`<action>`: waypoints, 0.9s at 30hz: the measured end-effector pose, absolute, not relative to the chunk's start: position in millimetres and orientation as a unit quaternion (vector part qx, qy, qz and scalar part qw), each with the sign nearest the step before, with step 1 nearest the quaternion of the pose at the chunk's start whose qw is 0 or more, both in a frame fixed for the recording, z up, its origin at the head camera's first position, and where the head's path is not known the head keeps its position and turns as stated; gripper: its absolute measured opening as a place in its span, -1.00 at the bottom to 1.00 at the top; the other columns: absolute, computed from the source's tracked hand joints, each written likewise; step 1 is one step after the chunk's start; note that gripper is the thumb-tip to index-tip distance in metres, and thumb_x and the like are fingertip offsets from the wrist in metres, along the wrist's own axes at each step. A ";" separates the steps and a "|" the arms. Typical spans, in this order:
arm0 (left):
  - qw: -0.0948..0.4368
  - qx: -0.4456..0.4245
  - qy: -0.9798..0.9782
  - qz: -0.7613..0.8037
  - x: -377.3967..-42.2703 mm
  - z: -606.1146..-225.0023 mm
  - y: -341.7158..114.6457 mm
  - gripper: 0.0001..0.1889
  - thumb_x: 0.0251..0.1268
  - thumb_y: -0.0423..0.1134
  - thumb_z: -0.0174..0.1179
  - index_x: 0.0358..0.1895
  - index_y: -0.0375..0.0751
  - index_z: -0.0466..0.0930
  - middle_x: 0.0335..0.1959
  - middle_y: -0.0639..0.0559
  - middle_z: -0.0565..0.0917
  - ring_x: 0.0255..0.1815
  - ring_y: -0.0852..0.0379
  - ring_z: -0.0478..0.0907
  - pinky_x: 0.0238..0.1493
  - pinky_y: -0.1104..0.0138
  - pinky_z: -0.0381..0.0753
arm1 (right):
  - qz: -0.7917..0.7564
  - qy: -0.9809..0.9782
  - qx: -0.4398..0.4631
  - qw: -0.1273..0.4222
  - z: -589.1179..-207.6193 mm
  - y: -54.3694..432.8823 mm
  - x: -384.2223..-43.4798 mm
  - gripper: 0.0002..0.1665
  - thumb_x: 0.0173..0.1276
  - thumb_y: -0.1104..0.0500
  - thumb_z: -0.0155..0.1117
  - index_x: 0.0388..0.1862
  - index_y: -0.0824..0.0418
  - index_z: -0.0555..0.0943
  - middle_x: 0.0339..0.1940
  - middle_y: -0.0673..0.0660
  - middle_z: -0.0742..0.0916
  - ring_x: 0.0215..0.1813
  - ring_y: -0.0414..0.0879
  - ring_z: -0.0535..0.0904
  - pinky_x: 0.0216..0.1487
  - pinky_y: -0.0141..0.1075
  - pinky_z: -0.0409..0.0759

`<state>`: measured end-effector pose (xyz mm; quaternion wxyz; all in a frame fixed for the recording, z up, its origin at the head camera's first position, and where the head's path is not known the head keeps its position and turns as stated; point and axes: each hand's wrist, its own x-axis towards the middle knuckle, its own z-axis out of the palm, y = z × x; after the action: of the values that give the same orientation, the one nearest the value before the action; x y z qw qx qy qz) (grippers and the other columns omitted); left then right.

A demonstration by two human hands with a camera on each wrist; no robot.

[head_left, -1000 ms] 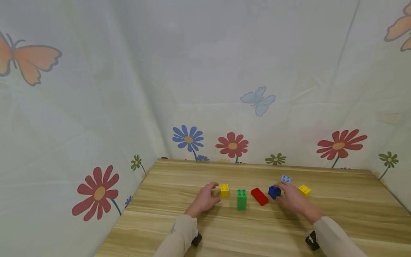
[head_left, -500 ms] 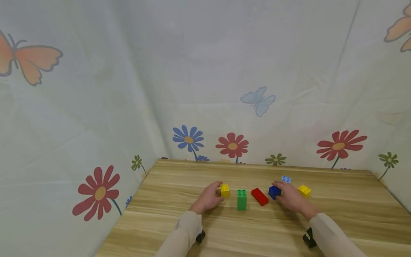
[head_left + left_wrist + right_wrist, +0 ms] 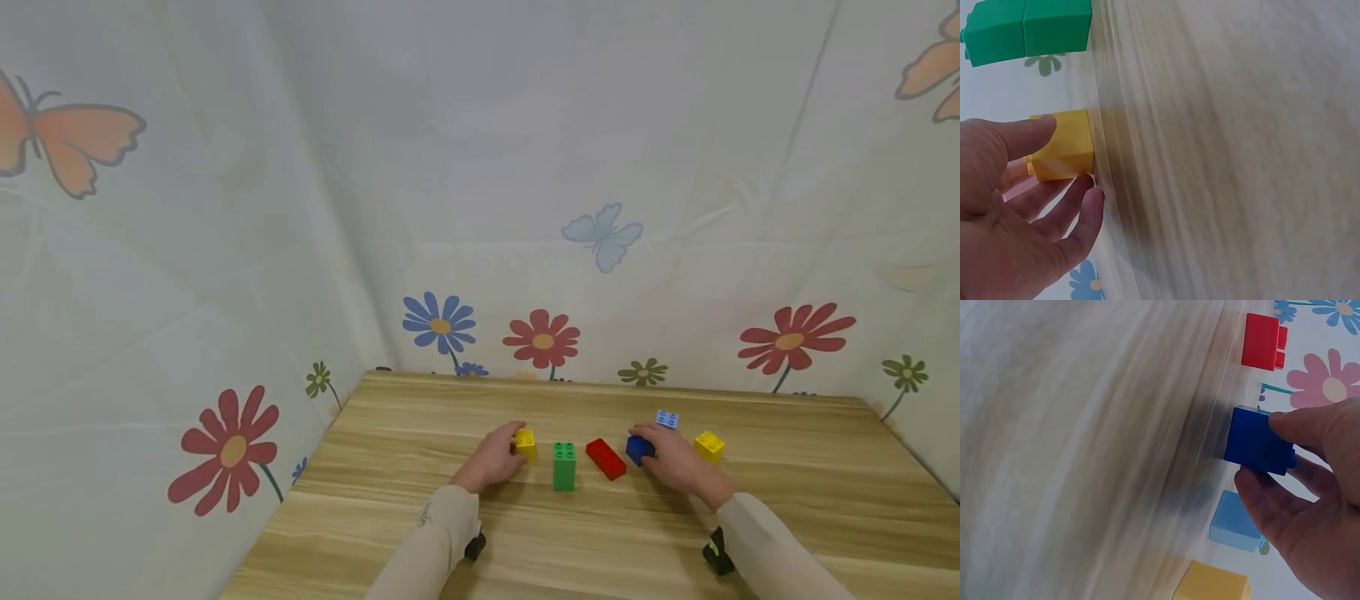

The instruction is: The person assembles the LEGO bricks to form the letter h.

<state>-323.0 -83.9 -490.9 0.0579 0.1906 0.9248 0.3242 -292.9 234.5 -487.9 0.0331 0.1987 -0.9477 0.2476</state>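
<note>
My left hand [image 3: 491, 457] holds a yellow toy brick [image 3: 525, 445] at the left end of the row. In the left wrist view the thumb lies on one face of that brick and the fingers [image 3: 1079, 215] curl along the opposite side. Farther right, my right hand [image 3: 678, 460] pinches a dark blue brick [image 3: 639, 451]. The right wrist view shows its thumb on the blue brick's side and fingertips [image 3: 1249, 481] against another side. Both bricks appear to rest on the table.
Between the hands stand a tall green block [image 3: 564, 467], made of two stacked bricks, and a red brick [image 3: 606, 459] lying at an angle. A light blue brick [image 3: 667, 418] and another yellow brick [image 3: 708, 447] sit by my right hand on the wooden table [image 3: 600, 550].
My left hand has moved right to the yellow brick, and its fingers have closed around it. The right hand has shifted slightly left and tightened on the dark blue brick.
</note>
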 end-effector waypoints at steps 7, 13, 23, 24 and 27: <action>0.041 0.202 0.933 0.295 -325.2 -492.8 -82.6 -0.57 0.25 -0.35 0.21 0.18 -0.30 0.40 0.00 -0.13 0.55 -0.05 0.02 0.50 0.02 0.15 0.47 | 0.249 -0.946 0.205 0.034 -490.1 236.2 -293.4 -0.56 0.24 0.41 0.25 0.13 0.35 0.48 0.09 0.33 0.54 0.11 0.29 0.45 0.10 0.21 0.37; 0.045 0.200 0.932 0.299 -324.9 -494.0 -84.2 -0.64 0.25 -0.34 0.22 0.11 -0.24 0.44 -0.09 -0.07 0.58 -0.12 0.06 0.51 -0.04 0.19 0.51 | 0.251 -0.942 0.218 0.036 -492.7 238.0 -293.7 -0.56 0.20 0.44 0.27 0.09 0.34 0.50 0.04 0.31 0.56 0.08 0.27 0.47 0.10 0.19 0.38; 0.070 0.197 0.930 0.301 -317.2 -487.4 -88.3 -0.69 0.25 -0.35 0.22 0.06 -0.20 0.46 -0.13 -0.03 0.58 -0.13 0.07 0.52 -0.04 0.19 0.52 | 0.258 -0.942 0.214 0.017 -499.9 242.2 -296.3 -0.53 0.21 0.38 0.30 0.11 0.40 0.46 0.07 0.35 0.57 0.09 0.25 0.50 0.09 0.14 0.42; 0.071 0.198 0.930 0.300 -316.6 -487.0 -88.7 -0.69 0.25 -0.34 0.22 0.05 -0.19 0.46 -0.13 -0.03 0.58 -0.13 0.07 0.52 -0.04 0.20 0.52 | 0.261 -0.942 0.209 0.015 -500.4 242.5 -296.2 -0.53 0.21 0.38 0.30 0.11 0.40 0.46 0.07 0.35 0.57 0.09 0.25 0.50 0.09 0.14 0.42; 0.073 0.202 0.930 0.299 -314.1 -486.1 -90.7 -0.70 0.25 -0.33 0.23 0.04 -0.19 0.46 -0.14 -0.01 0.59 -0.13 0.08 0.53 -0.05 0.20 0.52 | 0.264 -0.944 0.200 0.008 -499.7 242.7 -293.9 -0.53 0.22 0.37 0.30 0.12 0.38 0.45 0.07 0.34 0.57 0.09 0.24 0.50 0.08 0.14 0.42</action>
<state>-314.1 -90.7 -486.1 0.0733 0.2019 0.9298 0.2989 -293.9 242.7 -499.7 0.0085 0.2001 -0.9436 0.2638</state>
